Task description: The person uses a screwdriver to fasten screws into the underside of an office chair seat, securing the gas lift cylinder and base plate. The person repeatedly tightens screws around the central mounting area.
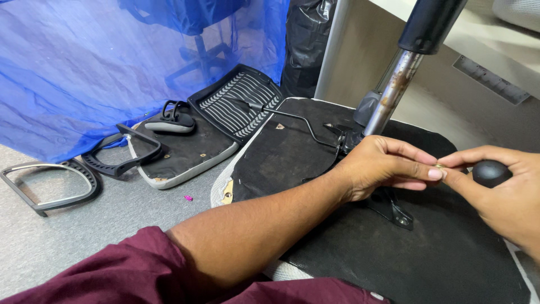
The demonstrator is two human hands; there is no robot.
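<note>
Pinching a small brass ring [439, 166] between both hands' fingertips, the left hand [382, 169] grasps it from one side while the right hand [500, 194] meets it and also cups a black knob [490, 172]. They hover over the upturned seat [394, 253], beside the gas cylinder [394, 84]. Best keep the pinch firm so the ring doesn't drop.

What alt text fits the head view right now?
Left hand and right hand pinch a small brass-coloured ring above an upturned black seat base with its gas cylinder; the right hand also holds a black knob. Chair armrests lie left.
</note>
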